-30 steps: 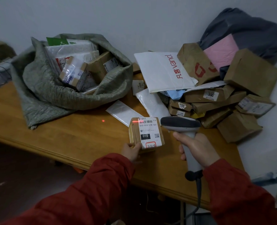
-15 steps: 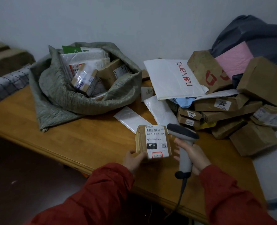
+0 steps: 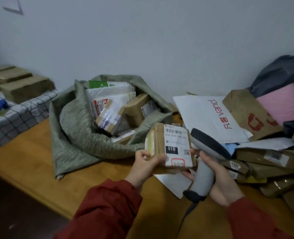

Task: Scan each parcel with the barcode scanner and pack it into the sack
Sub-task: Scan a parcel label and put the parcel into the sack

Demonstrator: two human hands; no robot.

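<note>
Parcel [image 3: 175, 140] with a white label marked 010 is held above the table [image 3: 31, 163], just near and right of the sack [image 3: 77, 128], label face up. Left hand [image 3: 148, 164] grips its near-left corner, thumb on top. The right hand [image 3: 223, 180] is wrapped round the handle of the scanner [image 3: 204, 173], whose head sits just right of the box, touching or nearly so. No beam shows on the label, so whether the read is done cannot be told. With the box this close to the sack's mouth, the step looks like the turn from scanning to packing. The next move calls for carrying the box left and far over the rim and letting it go among the parcels inside. The pile [image 3: 263, 161] at right remains to be done.
</note>
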